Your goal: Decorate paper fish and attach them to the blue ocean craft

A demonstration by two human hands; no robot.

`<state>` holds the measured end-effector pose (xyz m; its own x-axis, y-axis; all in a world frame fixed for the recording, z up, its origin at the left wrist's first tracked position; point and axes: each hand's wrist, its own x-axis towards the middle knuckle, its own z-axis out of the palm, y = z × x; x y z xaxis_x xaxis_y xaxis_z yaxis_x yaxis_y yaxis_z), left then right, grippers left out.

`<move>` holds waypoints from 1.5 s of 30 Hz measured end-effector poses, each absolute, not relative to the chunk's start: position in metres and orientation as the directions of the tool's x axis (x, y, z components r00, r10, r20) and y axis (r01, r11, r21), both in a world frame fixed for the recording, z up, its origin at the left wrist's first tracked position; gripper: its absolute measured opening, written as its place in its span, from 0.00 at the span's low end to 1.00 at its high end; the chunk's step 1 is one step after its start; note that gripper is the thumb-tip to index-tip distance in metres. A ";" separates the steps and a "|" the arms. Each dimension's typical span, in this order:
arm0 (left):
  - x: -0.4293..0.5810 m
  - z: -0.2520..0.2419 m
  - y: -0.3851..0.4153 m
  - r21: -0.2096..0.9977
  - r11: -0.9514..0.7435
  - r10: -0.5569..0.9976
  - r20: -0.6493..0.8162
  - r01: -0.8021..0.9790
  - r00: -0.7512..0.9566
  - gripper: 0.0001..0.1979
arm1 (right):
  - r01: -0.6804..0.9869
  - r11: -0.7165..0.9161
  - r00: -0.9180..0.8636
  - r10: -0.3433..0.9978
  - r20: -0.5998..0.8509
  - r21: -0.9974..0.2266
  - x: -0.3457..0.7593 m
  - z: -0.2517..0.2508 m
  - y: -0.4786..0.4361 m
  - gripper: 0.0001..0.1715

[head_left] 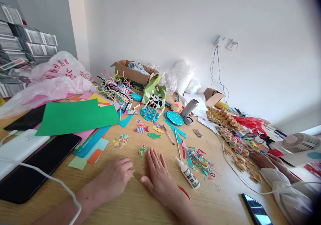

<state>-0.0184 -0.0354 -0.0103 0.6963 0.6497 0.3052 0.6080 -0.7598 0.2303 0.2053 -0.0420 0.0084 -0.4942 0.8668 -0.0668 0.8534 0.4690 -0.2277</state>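
My left hand [117, 175] rests on the table with its fingers curled in. A small pale-green paper point [133, 173] shows beside those fingers; whether they grip it is hidden. My right hand [160, 176] lies flat, palm down, its fingers stretched out. Just beyond its fingertips is a small paper shape covered in coloured bits [142, 150], and a larger confetti-covered shape [120, 141] lies further left. Several paper fish, among them a green fish [154, 136], sit beyond. To the right lies a white glue bottle [188, 174]. A red curved thing [184, 191] is partly under my right wrist.
Coloured paper sheets [77, 117] and a black tablet-like slab [37, 166] cover the left. Paper scraps [200, 160], a thin stick [178, 146] and a pen [168, 134] lie right of centre. Another person's hands [269, 161] and a phone [255, 209] are at right.
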 end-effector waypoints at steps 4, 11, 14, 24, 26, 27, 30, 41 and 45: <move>-0.018 -0.009 -0.036 0.231 -0.759 0.652 0.270 0.609 0.709 0.12 | 0.865 0.454 -0.484 0.868 -0.114 -0.214 0.199 0.007 -0.049 0.49; -0.019 -0.012 -0.033 0.215 -0.747 0.662 0.317 0.629 0.679 0.12 | 0.839 0.476 -0.511 0.856 -0.080 -0.262 0.173 0.010 -0.002 0.54; -0.021 -0.013 -0.031 0.227 -0.735 0.676 0.332 0.640 0.658 0.13 | 0.814 0.506 -0.544 0.836 -0.069 -0.284 0.172 0.010 0.006 0.51; -0.019 -0.008 -0.034 0.256 -0.718 0.696 0.250 0.648 0.673 0.12 | 0.803 0.559 -0.576 0.817 -0.030 -0.206 0.203 0.005 -0.064 0.49; -0.019 -0.009 -0.034 0.265 -0.714 0.700 0.257 0.648 0.666 0.12 | 0.806 0.555 -0.573 0.819 -0.036 -0.208 0.198 0.003 -0.062 0.49; -0.019 -0.009 -0.034 0.269 -0.711 0.703 0.258 0.650 0.663 0.12 | 0.807 0.550 -0.571 0.820 -0.042 -0.214 0.194 0.003 -0.057 0.49; -0.020 -0.010 -0.032 0.278 -0.695 0.719 0.261 0.663 0.644 0.12 | 0.812 0.536 -0.562 0.825 -0.059 -0.232 0.181 0.006 -0.036 0.50; -0.022 -0.008 -0.030 0.301 -0.663 0.748 0.241 0.685 0.618 0.15 | 0.803 0.532 -0.565 0.823 -0.062 -0.267 0.177 0.013 -0.013 0.48; -0.022 -0.007 -0.030 0.334 -0.648 0.761 0.237 0.685 0.605 0.14 | 0.817 0.515 -0.544 0.838 -0.050 -0.261 0.172 0.011 -0.005 0.45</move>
